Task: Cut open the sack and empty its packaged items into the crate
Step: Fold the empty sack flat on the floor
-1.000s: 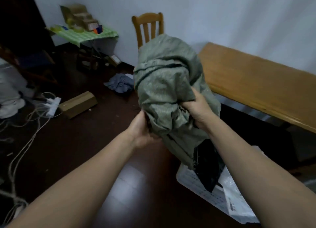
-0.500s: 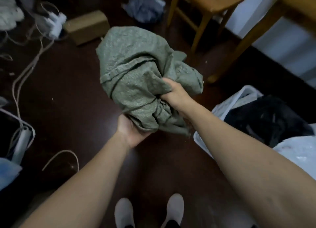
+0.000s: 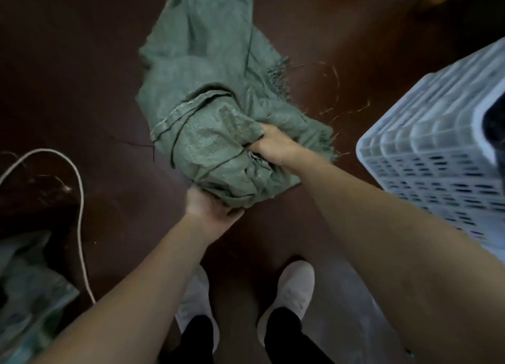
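The green woven sack [image 3: 207,95] lies crumpled and limp on the dark floor in front of me, its frayed cut edge toward the right. My left hand [image 3: 211,209] grips the sack's bunched near end from below. My right hand [image 3: 274,145] clutches a fold of the sack on its right side. The white perforated plastic crate [image 3: 426,156] stands at the right edge, with something dark showing inside at its rim; its contents are mostly out of frame.
A white cord [image 3: 79,216] loops across the floor at the left. A greenish plastic bag [image 3: 24,290] lies at the lower left. My two white shoes [image 3: 289,290] are below the sack. Loose fibre strands [image 3: 333,90] lie on the floor by the crate.
The sack has come down from chest height, away from the crate, and now rests on the floor. The view has tilted from the room down to my feet. Both hands keep their hold.
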`<state>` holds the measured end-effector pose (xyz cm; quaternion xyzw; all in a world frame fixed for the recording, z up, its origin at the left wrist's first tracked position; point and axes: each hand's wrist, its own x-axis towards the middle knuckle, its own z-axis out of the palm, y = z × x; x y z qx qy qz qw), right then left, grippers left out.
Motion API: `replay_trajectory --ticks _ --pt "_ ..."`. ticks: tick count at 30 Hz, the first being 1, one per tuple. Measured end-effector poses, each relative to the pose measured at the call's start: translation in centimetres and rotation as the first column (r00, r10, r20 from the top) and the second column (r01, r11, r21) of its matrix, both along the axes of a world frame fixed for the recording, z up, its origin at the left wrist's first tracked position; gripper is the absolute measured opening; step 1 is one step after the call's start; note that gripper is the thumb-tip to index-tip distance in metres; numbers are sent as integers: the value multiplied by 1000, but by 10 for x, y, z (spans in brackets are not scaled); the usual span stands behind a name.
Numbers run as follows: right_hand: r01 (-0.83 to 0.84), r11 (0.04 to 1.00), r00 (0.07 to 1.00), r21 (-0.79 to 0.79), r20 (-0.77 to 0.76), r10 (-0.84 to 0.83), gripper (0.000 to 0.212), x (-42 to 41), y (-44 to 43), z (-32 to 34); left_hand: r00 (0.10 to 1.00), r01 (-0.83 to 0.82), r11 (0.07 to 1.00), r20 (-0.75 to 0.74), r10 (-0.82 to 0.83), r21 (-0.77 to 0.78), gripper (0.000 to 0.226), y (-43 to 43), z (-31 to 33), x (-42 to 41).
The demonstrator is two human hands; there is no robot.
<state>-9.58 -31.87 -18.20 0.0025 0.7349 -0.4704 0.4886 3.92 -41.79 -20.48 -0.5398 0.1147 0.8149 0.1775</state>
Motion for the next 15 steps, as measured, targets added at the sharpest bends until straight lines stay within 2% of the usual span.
replay_trajectory --ticks 2,4,5,6,7,8,9,10,11,12,15 --pt "-96 993 995 66 39 94 46 1 2 -27 990 136 989 55 -133 -52 54 0 -13 12" --pt "-145 984 987 108 92 135 44 2 3 -49 957 289 940 87 -278 -179 43 -2 -21 25" --pt "-152 981 984 122 111 139 44 2 3 -58 926 378 877 102 -365 -297 34 -4 -25 30" --pt "-157 978 982 139 124 140 45 1 3 -66 874 466 758 104 -475 -456 30 -9 -28 38" --pt "-163 974 980 158 137 142 45 -1 3 -73 767 546 533 128 -629 -646 34 -15 -34 46" --pt "-176 970 976 171 159 149 46 -3 4 -80 603 555 159 262 -754 -817 40 -25 -38 53" --pt "-193 965 969 178 187 160 46 -4 4 -87 442 448 -261 466 -766 -855 49 -36 -43 56" --pt "-211 959 962 188 213 170 45 -6 4 -93 351 265 -552 612 -709 -791 62 -47 -48 56" --pt "-231 951 955 204 234 182 44 -9 4 -99 293 127 -682 684 -667 -720 76 -56 -55 53" --pt "-248 942 950 225 249 191 41 -11 4 -104 236 33 -737 722 -651 -675 90 -62 -58 46" --pt "-239 933 943 269 294 157 37 -20 3 -116 35 -149 -814 820 -572 -561 121 -69 -80 17"
